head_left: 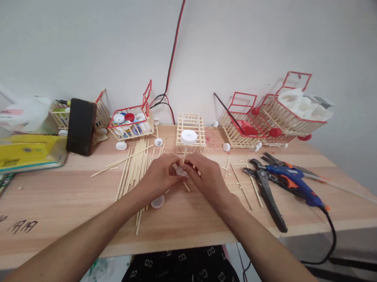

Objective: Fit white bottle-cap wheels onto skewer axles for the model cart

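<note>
My left hand and my right hand meet at the middle of the wooden table. Together they pinch a thin wooden stick that stands upright. A white bottle cap sits on the stick's top end, and a second white cap sits at its lower end between my fingertips. Another loose white cap lies on the table just under my left wrist. A bundle of loose wooden sticks lies to the left of my hands.
A small bare stick-built basket stands behind my hands. Stick carts with red frames line the wall. A blue glue gun and black pliers lie at right. A dark phone and a yellow packet sit at left.
</note>
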Available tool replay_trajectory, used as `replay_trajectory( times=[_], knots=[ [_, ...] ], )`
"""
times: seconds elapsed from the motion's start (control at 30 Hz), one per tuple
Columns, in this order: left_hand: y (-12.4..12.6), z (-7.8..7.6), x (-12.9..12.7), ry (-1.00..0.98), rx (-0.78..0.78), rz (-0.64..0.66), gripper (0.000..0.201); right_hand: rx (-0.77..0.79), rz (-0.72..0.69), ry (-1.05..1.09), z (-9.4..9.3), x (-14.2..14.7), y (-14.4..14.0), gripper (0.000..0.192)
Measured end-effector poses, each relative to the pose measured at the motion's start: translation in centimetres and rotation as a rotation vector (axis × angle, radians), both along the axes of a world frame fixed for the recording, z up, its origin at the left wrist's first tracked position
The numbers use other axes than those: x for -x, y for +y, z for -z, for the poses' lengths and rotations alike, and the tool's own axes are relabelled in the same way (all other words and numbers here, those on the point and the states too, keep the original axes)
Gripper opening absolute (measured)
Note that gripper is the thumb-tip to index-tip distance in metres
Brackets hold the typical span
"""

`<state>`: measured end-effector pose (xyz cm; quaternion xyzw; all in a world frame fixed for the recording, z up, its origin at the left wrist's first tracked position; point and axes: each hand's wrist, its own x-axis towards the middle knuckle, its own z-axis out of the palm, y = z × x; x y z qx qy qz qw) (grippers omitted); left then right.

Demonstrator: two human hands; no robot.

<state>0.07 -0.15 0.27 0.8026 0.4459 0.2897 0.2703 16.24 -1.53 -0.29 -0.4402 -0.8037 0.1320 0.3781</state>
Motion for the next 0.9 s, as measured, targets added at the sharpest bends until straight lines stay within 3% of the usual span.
replay_trajectory(
  times=[0.9],
  knots=[
    [-0.18,-0.42,-0.04,-0.023,0.019,0.003,0.009,0.004,0.005,0.002,-0.17,0.02,-0.11,0.014]
  ],
)
